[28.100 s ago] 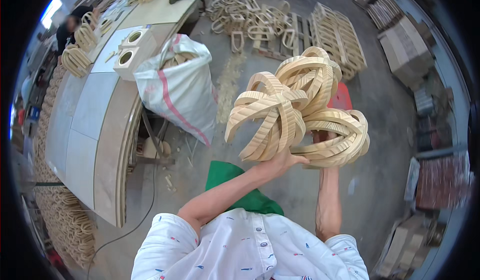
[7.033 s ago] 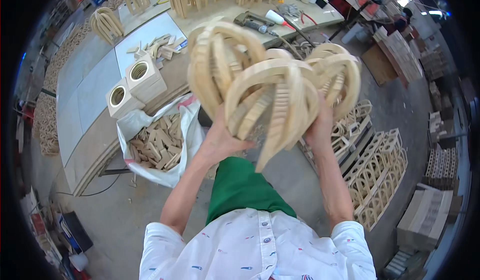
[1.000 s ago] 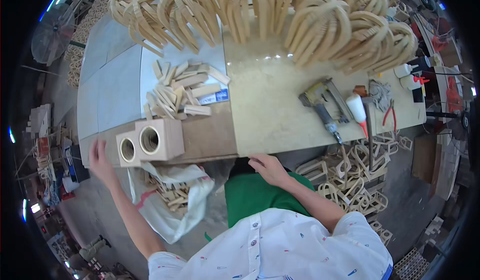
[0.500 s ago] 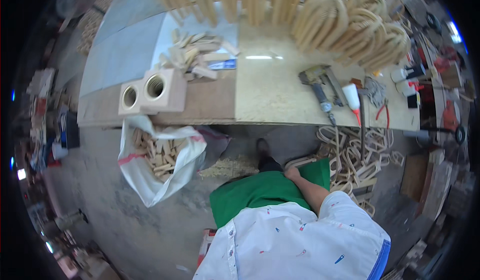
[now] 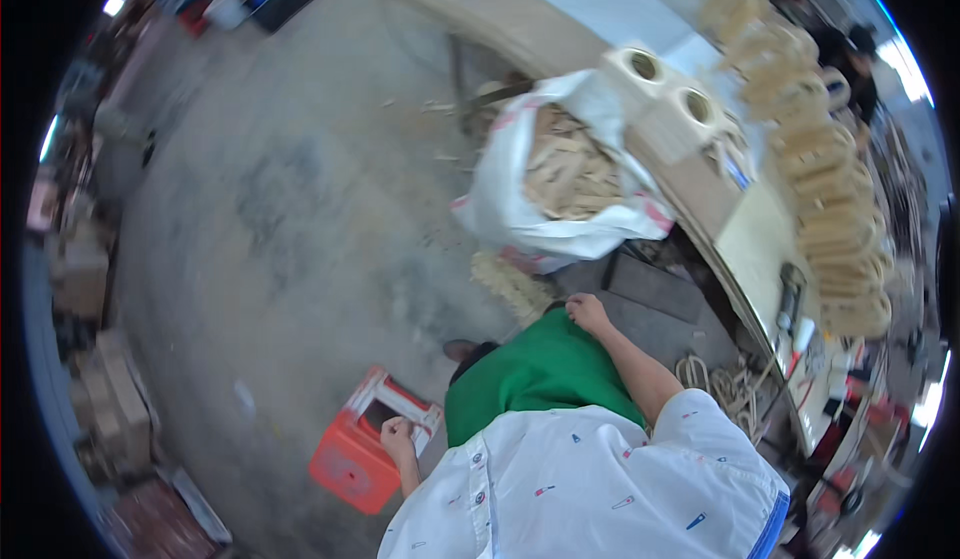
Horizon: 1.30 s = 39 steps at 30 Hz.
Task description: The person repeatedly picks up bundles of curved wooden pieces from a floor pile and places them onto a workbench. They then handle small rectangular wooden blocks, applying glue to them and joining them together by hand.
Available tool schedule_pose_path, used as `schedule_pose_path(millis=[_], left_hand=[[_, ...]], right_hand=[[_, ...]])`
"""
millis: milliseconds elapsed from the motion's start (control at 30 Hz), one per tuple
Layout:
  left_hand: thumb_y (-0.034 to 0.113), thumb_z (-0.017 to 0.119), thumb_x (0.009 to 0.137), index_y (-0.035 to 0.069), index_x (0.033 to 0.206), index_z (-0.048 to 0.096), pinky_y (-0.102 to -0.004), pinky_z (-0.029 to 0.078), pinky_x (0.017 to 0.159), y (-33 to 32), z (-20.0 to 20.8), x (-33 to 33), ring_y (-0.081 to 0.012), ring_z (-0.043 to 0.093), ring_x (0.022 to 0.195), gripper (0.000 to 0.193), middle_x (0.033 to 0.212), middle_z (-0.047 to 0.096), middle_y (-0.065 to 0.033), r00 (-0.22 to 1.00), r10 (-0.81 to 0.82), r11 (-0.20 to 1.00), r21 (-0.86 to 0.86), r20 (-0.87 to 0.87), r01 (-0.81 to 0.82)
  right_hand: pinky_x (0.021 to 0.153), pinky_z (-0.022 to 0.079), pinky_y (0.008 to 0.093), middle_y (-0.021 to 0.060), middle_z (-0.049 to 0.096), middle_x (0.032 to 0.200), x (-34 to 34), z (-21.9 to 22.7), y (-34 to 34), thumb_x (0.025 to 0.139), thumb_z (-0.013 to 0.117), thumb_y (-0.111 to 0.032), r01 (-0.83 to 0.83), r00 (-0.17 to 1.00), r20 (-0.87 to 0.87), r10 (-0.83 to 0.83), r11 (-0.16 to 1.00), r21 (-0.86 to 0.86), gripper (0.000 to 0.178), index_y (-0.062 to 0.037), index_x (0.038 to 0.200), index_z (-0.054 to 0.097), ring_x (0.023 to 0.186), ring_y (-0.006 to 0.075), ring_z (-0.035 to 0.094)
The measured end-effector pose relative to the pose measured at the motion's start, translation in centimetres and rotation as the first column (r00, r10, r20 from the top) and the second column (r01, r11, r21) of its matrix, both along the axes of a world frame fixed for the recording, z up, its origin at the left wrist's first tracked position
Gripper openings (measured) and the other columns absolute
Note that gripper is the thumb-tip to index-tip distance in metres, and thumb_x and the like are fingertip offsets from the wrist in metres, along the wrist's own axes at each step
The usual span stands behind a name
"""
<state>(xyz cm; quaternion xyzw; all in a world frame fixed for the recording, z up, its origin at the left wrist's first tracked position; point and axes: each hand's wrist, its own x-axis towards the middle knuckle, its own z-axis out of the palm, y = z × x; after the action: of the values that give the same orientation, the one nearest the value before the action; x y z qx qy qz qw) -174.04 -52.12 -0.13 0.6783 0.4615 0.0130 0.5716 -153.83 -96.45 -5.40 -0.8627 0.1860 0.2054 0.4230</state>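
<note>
Left hand (image 5: 398, 437): fingers curled inward, overlapping the red stool (image 5: 352, 467) in view. Right hand (image 5: 587, 311): fingers bent at the forward edge of the green apron (image 5: 545, 369). Given blur and the downward angle, whether either set of fingers grips or merely rests cannot be told. The stool sits on the floor (image 5: 270, 259), immediately below and left of the left fingers. It is assessed as moulded plastic: light, stiff, somewhat slippery, best held by its rim. The apron is judged soft and limp; a pinch at the hem suffices. Ahead of the right fingers, apart, stands a white sack (image 5: 498, 181) of wood offcuts (image 5: 572, 171), presumed heavy and slack-walled. Farther right lie the workbench (image 5: 757, 231) and arched wooden frames (image 5: 840, 209).
</note>
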Motion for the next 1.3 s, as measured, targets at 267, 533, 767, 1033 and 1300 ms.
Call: schedule_pose_path(millis=[267, 533, 767, 1033, 1300], left_hand=[[0.002, 0.065, 0.077, 0.000, 0.090, 0.058, -0.0220, 0.041, 0.055, 9.0, -0.6, 2.4, -0.0075, 0.048, 0.061, 0.015, 0.072, 0.052, 0.0004, 0.975, 0.219, 0.976, -0.005, 0.022, -0.219], [0.007, 0.067, 0.074, -0.001, 0.092, 0.060, -0.0223, 0.041, 0.058, 16.8, -1.2, 22.0, -0.0087, 0.050, 0.064, 0.020, 0.070, 0.055, -0.0011, 0.998, -0.067, 0.995, -0.071, 0.004, 0.067], [0.009, 0.062, 0.073, 0.002, 0.083, 0.060, -0.0285, 0.043, 0.056, 35.2, -2.4, 31.6, -0.0126, 0.053, 0.064, 0.012, 0.069, 0.055, -0.0024, 0.969, -0.065, 0.998, -0.013, -0.240, 0.064], [0.013, 0.061, 0.074, 0.003, 0.079, 0.060, -0.0298, 0.044, 0.058, 48.5, -5.5, 51.6, -0.0147, 0.053, 0.064, 0.011, 0.069, 0.056, -0.0045, 0.814, -0.290, 0.954, -0.085, -0.503, 0.287], [0.016, 0.061, 0.076, 0.004, 0.076, 0.059, -0.0312, 0.044, 0.059, 69.5, -6.9, 83.8, -0.0167, 0.053, 0.065, 0.012, 0.069, 0.058, -0.0067, 0.500, -0.690, 0.627, -0.088, -0.524, 0.774]], right_hand=[[0.079, 0.049, 0.0386, 0.0181, 0.067, 0.093, 7.0, 1.0, 14.9, 0.074, 0.059, -0.026, -0.481, 0.865, -0.202, 0.459, 0.873, -0.080, 0.032, -0.0028, 0.094, 0.068, 0.088, 0.0323, 0.064], [0.077, 0.048, 0.0399, 0.0202, 0.066, 0.092, 14.3, -4.5, 25.3, 0.074, 0.060, -0.035, -0.372, 0.871, -0.354, 0.342, 0.928, -0.020, 0.039, -0.0016, 0.092, 0.069, 0.085, 0.0329, 0.064], [0.070, 0.048, 0.0407, 0.0204, 0.066, 0.084, 31.0, -5.8, 37.0, 0.074, 0.062, -0.041, -0.449, 0.835, -0.375, 0.403, 0.893, -0.039, 0.042, -0.0006, 0.083, 0.069, 0.081, 0.0335, 0.064], [0.073, 0.049, 0.0471, 0.0251, 0.064, 0.086, 61.9, 0.6, 56.6, 0.077, 0.051, -0.018, -0.193, 0.971, 0.145, 0.192, 0.981, -0.009, 0.027, 0.0017, 0.089, 0.066, 0.083, 0.0412, 0.061], [0.076, 0.050, 0.0464, 0.0243, 0.064, 0.093, 71.8, 0.0, 66.0, 0.077, 0.050, -0.016, 0.043, 0.989, -0.135, -0.054, 0.996, -0.084, 0.026, 0.0014, 0.086, 0.066, 0.087, 0.0396, 0.062]])
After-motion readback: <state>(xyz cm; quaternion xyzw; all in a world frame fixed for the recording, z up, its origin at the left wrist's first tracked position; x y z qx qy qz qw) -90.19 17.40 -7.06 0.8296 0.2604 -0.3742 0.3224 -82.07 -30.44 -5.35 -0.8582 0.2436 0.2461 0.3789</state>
